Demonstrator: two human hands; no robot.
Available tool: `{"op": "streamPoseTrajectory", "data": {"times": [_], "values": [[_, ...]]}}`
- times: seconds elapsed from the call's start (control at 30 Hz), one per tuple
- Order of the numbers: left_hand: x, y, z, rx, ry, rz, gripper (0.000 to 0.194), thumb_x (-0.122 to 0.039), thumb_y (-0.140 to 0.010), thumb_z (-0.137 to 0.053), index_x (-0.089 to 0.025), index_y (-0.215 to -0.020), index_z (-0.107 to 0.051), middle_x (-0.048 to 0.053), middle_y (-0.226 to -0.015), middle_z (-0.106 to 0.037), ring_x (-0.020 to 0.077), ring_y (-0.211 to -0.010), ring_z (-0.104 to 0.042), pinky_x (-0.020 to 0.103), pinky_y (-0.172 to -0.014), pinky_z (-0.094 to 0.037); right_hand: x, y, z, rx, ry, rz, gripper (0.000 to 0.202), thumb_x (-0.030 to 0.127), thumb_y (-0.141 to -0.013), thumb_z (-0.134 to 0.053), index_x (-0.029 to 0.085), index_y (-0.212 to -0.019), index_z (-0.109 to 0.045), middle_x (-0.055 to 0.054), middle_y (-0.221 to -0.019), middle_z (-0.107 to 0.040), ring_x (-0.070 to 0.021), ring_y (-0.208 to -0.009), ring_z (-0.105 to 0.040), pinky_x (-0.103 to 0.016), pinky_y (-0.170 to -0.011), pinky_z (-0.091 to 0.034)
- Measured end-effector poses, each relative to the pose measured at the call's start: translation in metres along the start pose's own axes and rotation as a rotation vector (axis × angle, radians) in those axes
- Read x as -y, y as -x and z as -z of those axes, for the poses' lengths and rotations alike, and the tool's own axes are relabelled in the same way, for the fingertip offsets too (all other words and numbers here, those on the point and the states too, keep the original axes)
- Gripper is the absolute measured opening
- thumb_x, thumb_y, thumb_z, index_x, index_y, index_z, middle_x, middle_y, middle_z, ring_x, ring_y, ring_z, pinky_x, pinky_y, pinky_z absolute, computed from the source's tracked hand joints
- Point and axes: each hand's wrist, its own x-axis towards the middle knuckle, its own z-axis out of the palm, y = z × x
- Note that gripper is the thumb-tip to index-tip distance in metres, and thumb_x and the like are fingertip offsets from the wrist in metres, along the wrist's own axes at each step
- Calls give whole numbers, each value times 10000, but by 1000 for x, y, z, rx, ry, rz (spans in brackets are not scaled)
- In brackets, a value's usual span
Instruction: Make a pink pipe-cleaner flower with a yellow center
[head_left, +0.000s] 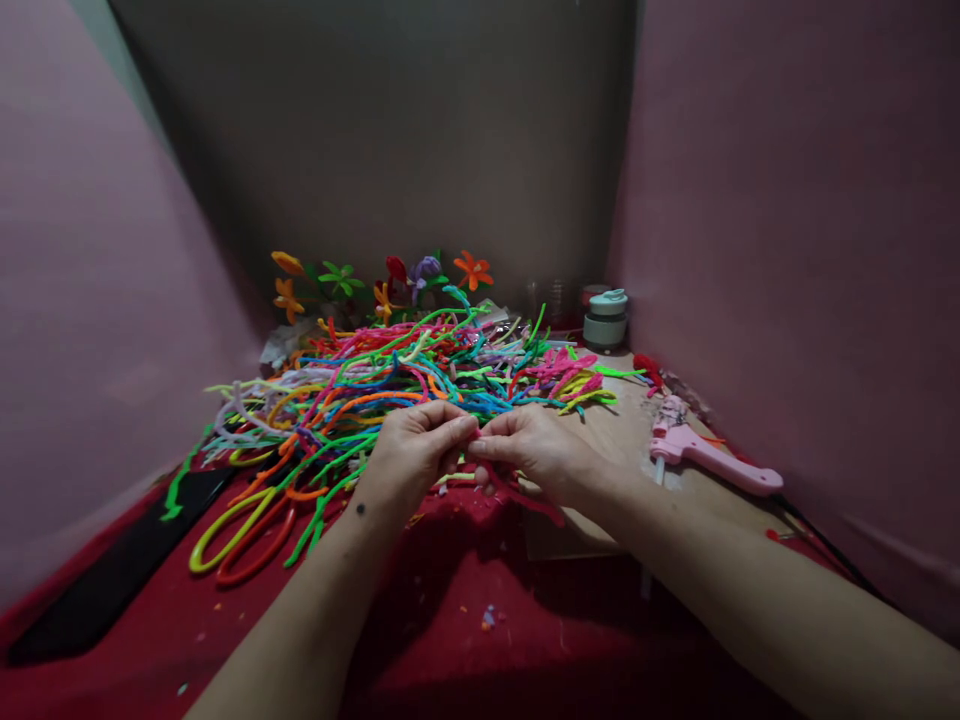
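Note:
My left hand (424, 440) and my right hand (529, 445) meet at the near edge of a big pile of coloured pipe cleaners (367, 380). Between their pinched fingertips is a pink-red pipe cleaner (536, 505), gripped by both hands. Its loose part hangs below my right hand and trails to the right. Most of the gripped part is covered by my fingers, so its shape there cannot be made out.
Pipe-cleaner flowers (472, 270) stand behind the pile. A pink glue gun (712, 460) lies on a cardboard sheet (615, 420) at right, its cord trailing. Behind it stands a lidded cup (604, 325). A black strip (120, 560) lies left on the red cloth (450, 620). Pink walls flank both sides.

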Motion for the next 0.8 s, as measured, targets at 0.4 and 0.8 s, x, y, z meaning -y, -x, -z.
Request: {"op": "streamPoseTrajectory", "data": {"times": [0.4, 0.8], "values": [[1, 0, -1, -45, -22, -65, 216, -344, -724, -591, -157, -622, -557, -71, -396, -407, 48, -343, -320, 172, -350, -233, 12, 8, -7, -9, -82, -83, 250, 98, -760, -521, 120, -511, -529, 24, -397, -534, -49, -307, -446, -161, -341, -332], [-6, 0, 0, -133, 148, 0, 255, -329, -700, -628, -161, -569, -489, -70, -370, -404, 44, -308, -327, 170, -320, -207, 6, 7, -13, -54, -79, -73, 235, 146, -778, -507, 127, -550, -559, 38, -416, -516, -43, -326, -421, -165, -363, -329]]}}
